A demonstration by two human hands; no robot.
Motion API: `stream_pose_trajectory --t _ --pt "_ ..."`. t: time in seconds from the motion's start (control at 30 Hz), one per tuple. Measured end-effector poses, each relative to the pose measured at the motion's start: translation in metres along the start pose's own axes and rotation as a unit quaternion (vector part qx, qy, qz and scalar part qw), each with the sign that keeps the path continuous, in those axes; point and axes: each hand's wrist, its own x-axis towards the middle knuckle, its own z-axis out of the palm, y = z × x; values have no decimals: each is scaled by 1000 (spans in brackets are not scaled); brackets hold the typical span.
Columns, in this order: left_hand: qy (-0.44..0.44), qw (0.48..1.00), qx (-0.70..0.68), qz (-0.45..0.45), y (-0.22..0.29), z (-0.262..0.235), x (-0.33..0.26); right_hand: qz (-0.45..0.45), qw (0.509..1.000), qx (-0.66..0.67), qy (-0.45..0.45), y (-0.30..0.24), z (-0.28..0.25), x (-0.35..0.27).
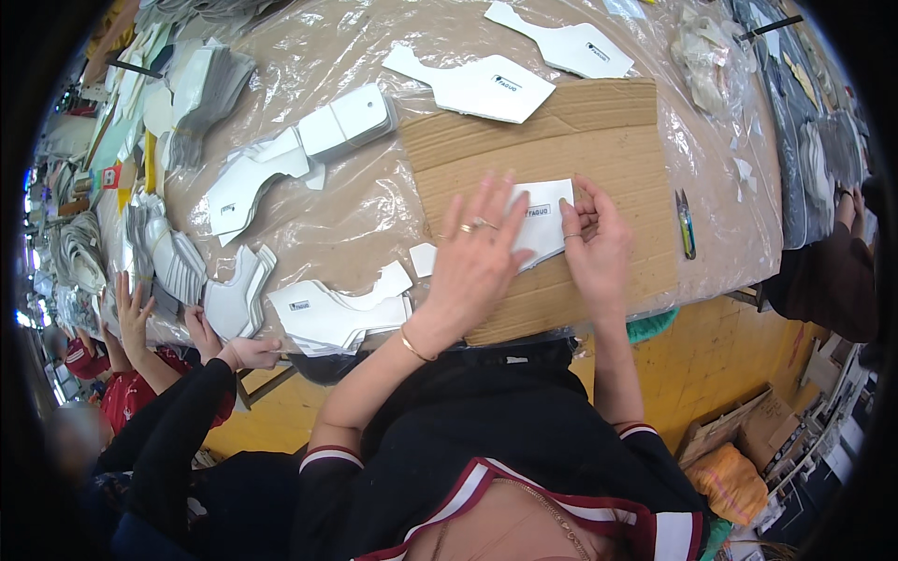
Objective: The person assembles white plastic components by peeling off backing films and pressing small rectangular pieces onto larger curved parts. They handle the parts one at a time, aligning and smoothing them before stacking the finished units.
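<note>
A white cut shoe-upper piece (541,213) with a small dark printed mark lies on a brown cardboard sheet (599,131). My left hand (475,254) rests over its left side, fingers stretched out and flat, hiding part of it. At the right edge, my right hand (596,234) pinches the piece, thumb on top and the other fingers curled. Two similar printed pieces lie beyond: one white piece (496,89) overlaps the sheet's far edge, another (571,47) sits farther right. Left of my left hand is a small white scrap (423,260).
A stack of printed white pieces (341,318) lies near the front edge, with a banded stack (346,122) behind it. Thread snips (686,224) lie right of the cardboard. Crumpled clear plastic (716,65) sits at far right. Co-workers' hands (248,353) handle pieces at left.
</note>
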Motion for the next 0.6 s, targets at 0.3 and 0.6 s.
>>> stream_pose_trajectory --t 0.3,0.6 --pt "-67 997 40 -9 1 26 -5 -127 980 -150 45 8 6 -6" --pt "-73 997 41 2 1 23 -4 -161 928 -324 87 12 10 -16"
